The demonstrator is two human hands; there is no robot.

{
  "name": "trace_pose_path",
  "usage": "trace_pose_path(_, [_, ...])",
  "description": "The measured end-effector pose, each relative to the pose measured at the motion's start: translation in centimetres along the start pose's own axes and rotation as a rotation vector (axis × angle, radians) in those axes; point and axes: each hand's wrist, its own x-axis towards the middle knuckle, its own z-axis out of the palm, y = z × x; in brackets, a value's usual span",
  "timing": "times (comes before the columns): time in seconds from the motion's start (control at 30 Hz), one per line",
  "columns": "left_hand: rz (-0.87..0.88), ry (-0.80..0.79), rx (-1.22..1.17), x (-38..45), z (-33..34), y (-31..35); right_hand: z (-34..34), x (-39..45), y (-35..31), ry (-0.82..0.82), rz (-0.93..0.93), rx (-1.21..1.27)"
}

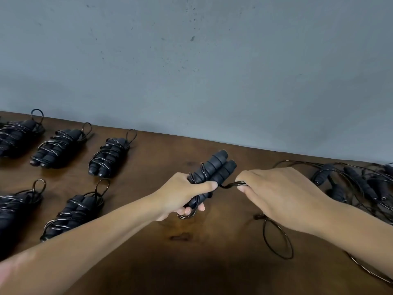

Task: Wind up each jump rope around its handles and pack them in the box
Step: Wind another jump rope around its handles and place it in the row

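My left hand (182, 193) grips a pair of black foam jump rope handles (217, 169) held side by side above the brown table (191, 262), their ends pointing up and right. A few turns of thin dark cord wrap their lower part. My right hand (276, 192) pinches the cord (230, 185) just right of the handles. The loose remainder of the rope (276, 241) loops on the table below my right wrist. No box is in view.
Several wound jump ropes lie in two rows on the left, such as one bundle (110, 156) and another (74, 213). A tangled heap of unwound ropes and handles (357, 184) sits at the right edge. A grey wall (191, 71) runs behind the table.
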Motion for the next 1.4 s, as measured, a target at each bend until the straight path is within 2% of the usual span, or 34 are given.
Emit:
trace_pose_path(0.23, [0.079,-0.182,0.458,-0.6,0.8,1.3,0.5,1.1,2.5,0.088,-0.174,-0.286])
trace_pose_path(0.43, [0.166,-0.151,0.705,-1.4,0.0,2.7,0.8,2.1,4.7,0.156,-0.233,-0.212])
trace_pose_path(0.6, [0.126,-0.249,0.81,-2.2,-1.1,4.9,0.7,2.8,4.6,0.114,-0.177,-0.151])
trace_pose_path(0.63, [0.118,-0.272,0.823,-2.4,-1.2,5.4,0.5,2.7,4.5,0.153,-0.201,-0.114])
trace_pose_path(0.77, [0.104,-0.319,0.824,-2.8,-1.6,6.4,0.0,2.5,4.6,0.267,-0.242,-0.003])
trace_pose_path(0.97, [0.111,-0.323,0.757,-3.0,-1.9,6.1,0.4,2.2,4.6,0.282,-0.221,0.049])
trace_pose_path(1.13, [0.174,-0.383,0.682,-3.3,-2.6,5.9,0.8,1.6,4.1,0.106,-0.137,0.22])
trace_pose_path(1.27, [0.214,-0.405,0.549,-3.5,-2.7,4.9,0.6,1.5,3.8,0.054,-0.086,0.342])
trace_pose_path(1.4, [0.256,-0.397,0.404,-3.6,-2.8,4.1,0.8,1.3,4.3,0.025,-0.04,0.329])
